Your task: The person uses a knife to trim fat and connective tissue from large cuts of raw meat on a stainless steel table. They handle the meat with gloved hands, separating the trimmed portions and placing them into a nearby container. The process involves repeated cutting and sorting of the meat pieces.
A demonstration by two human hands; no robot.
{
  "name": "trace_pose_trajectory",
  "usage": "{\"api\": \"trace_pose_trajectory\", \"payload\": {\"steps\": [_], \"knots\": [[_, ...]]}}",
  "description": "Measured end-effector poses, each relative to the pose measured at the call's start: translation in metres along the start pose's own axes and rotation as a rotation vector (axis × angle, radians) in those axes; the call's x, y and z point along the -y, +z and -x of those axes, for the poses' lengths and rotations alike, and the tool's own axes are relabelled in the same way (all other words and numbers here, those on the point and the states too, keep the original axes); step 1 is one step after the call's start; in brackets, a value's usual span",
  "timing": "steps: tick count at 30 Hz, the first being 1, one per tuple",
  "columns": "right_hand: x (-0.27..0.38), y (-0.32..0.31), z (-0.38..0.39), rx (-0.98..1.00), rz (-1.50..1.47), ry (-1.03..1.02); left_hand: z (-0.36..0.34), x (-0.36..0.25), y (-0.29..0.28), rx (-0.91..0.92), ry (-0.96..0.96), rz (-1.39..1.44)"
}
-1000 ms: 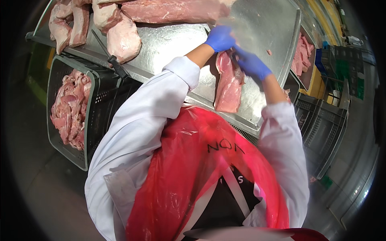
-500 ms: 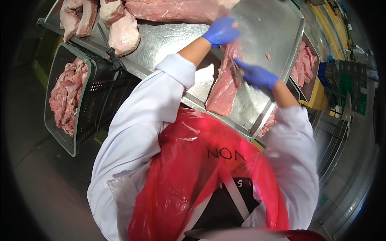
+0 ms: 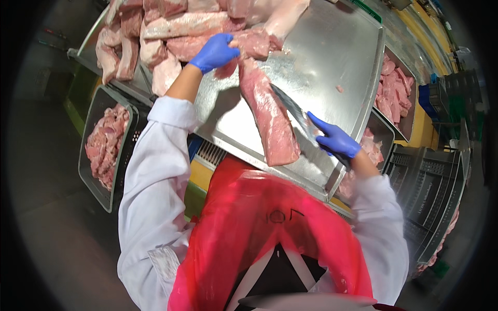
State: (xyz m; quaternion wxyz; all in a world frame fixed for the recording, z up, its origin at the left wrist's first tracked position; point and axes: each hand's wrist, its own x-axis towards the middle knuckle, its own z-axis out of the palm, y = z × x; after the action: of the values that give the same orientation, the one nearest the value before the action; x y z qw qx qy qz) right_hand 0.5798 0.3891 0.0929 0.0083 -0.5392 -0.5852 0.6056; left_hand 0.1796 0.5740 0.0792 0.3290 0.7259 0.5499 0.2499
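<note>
Knife (image 3: 293,109) in your closed right hand (image 3: 337,137), blade beside meat strip (image 3: 270,122) on table (image 3: 321,62); your left hand (image 3: 215,53) curled, hold unclear. Cut pieces (image 3: 394,90) apparently done, binned right; large pieces (image 3: 187,26) left piled.

Steel table (image 3: 332,57) and meat crates (image 3: 133,142) show a butchery.

The metal table (image 3: 324,67) is smooth and glossy; the meat strip (image 3: 271,120), moist and satiny. The apron (image 3: 249,202) is shiny plastic film; the sleeves (image 3: 155,181), matt cloth.
</note>
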Motion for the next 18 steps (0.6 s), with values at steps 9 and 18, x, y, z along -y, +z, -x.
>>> {"api": "trace_pose_trajectory", "payload": {"steps": [9, 18], "knots": [[0.059, 0.092, -0.169, -0.09, -0.143, -0.384, 0.022, -0.021, -0.035, -0.064, 0.135, -0.173], [-0.011, 0.055, -0.056, 0.043, 0.055, -0.352, 0.227, -0.045, -0.248, -0.635, 0.028, -0.001]]}}
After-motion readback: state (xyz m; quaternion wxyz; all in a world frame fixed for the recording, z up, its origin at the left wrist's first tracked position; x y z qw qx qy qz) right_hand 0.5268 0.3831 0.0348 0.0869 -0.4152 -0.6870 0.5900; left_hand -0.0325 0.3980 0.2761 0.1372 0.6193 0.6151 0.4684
